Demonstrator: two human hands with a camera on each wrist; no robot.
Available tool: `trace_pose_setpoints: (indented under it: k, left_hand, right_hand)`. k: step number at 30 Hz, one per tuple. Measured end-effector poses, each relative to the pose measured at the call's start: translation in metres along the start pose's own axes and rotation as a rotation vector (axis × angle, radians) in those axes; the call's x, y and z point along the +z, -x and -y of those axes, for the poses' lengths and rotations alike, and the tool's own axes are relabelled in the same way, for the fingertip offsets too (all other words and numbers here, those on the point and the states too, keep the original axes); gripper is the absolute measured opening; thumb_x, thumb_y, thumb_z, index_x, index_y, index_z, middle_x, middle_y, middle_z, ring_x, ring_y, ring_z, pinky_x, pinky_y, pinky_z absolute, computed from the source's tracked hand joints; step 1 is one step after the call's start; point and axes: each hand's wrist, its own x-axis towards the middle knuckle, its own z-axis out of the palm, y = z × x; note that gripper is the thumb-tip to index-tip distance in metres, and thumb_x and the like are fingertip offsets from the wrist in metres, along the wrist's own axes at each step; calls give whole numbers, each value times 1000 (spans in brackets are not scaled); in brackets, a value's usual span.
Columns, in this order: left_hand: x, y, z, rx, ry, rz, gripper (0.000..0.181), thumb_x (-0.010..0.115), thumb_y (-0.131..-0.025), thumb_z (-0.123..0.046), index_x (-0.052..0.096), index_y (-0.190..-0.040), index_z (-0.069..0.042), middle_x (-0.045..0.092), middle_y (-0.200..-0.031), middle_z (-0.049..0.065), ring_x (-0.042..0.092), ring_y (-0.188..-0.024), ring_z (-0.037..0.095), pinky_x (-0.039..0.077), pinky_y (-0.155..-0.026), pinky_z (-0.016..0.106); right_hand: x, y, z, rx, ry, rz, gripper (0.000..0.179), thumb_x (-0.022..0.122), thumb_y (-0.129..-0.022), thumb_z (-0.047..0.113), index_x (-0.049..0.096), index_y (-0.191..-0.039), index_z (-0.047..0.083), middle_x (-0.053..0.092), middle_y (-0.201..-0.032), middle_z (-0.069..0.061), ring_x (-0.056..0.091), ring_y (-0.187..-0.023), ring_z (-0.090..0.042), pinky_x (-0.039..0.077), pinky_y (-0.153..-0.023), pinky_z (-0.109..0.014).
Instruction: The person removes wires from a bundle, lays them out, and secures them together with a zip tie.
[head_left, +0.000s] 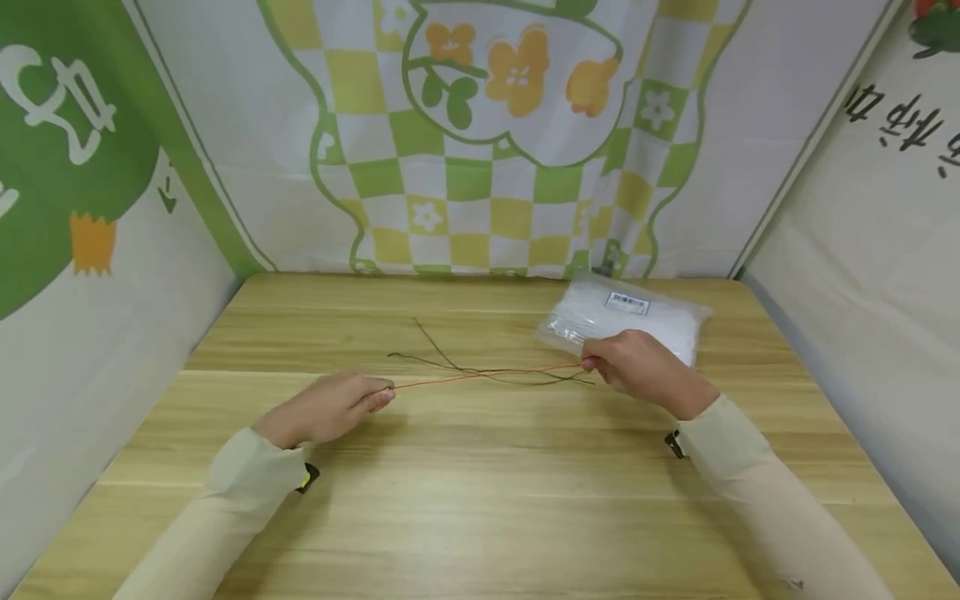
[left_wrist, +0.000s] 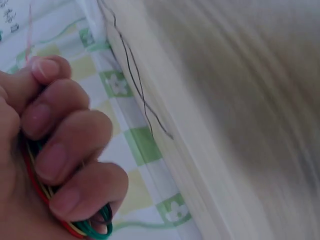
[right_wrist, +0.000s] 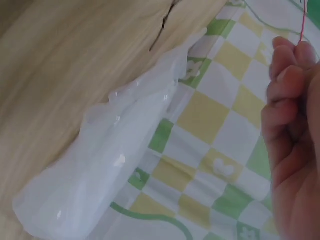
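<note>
A thin red cord (head_left: 435, 382) stretches almost straight between the two hands, above the table. My left hand (head_left: 333, 407) pinches one end between thumb and forefinger. In the left wrist view its other fingers curl round a looped bundle of red, yellow, green and dark cords (left_wrist: 95, 229), partly hidden in the palm. My right hand (head_left: 637, 367) pinches the red cord's other end, in front of the plastic bag. Several thin dark cords (head_left: 435, 343) lie loosely crossed on the table, and the red cord passes over them in the head view.
At the back right of the wooden table (head_left: 465, 500) lies a clear plastic bag (head_left: 667, 321) with white contents and a label. A checked, flowered curtain (head_left: 472, 183) hangs behind the table's far edge. Printed cloth walls stand at left and right.
</note>
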Motion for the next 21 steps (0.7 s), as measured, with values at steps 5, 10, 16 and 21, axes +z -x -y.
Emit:
trace_pose_setpoints:
  k: [5,10,16,21]
  left_hand:
    - [1,5,4,6,-36,12,41,43,-115,-33,52,-79,-17,38,-69,-13,33,-62,1,34,-63,24]
    - [4,4,11,-2,-124,-12,36,46,-115,-30,64,-86,-18,51,-71,-11,49,-67,3,45,-67,30]
    - [-2,0,15,-11,-208,-52,33,51,-113,-28,61,-83,-19,47,-68,-9,49,-65,7,43,-64,32]
    - [-8,4,21,-43,-227,-48,33,51,-113,-28,58,-81,-21,46,-68,-11,47,-66,6,42,-64,32]
  right_hand:
    - [7,4,-3,38,-50,61,16,74,-98,4,67,-84,9,54,-63,9,35,-56,3,42,-59,-21]
    - [8,9,-1,90,-210,113,18,70,-100,5,66,-84,13,53,-64,10,40,-55,6,43,-56,-20]
    - [6,11,1,85,-231,102,19,70,-100,5,66,-84,14,53,-64,11,41,-56,6,44,-55,-19]
    - [5,13,0,22,-173,56,24,74,-97,2,61,-81,15,44,-61,14,36,-57,8,42,-58,-19]
